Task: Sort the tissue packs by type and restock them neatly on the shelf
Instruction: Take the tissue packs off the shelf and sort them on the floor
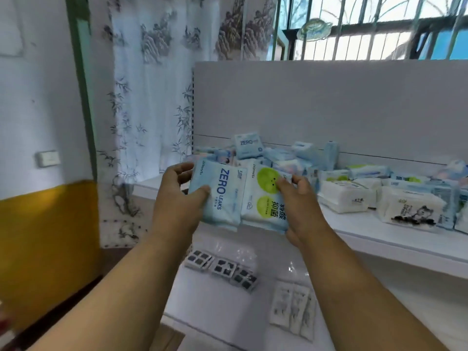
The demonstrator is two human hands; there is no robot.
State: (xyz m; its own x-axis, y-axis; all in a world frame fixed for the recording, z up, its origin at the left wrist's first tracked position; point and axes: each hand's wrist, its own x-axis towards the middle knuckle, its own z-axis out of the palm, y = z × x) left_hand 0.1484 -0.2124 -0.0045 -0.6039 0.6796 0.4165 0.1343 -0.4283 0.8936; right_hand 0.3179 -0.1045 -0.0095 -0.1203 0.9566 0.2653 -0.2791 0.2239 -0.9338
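Observation:
My left hand (177,198) grips a light blue pack (222,196) printed "ZERO LEAKS", thumb on its front. My right hand (298,206) grips a white pack with two green circles (263,196), held right beside the blue one. Both packs hang in front of the upper white shelf (379,239). On that shelf lies a jumbled heap of blue and white packs (278,155), with another "ZERO" pack (247,144) standing at the back. White tissue packs with black drawings (410,209) and plain white packs (344,196) sit further right.
The lower shelf (215,305) carries a row of small black-and-white packs (222,268) and three slim white packs (293,307). A printed curtain (152,97) hangs at the left, and a barred window (379,29) stands behind the shelf's grey back panel (329,102).

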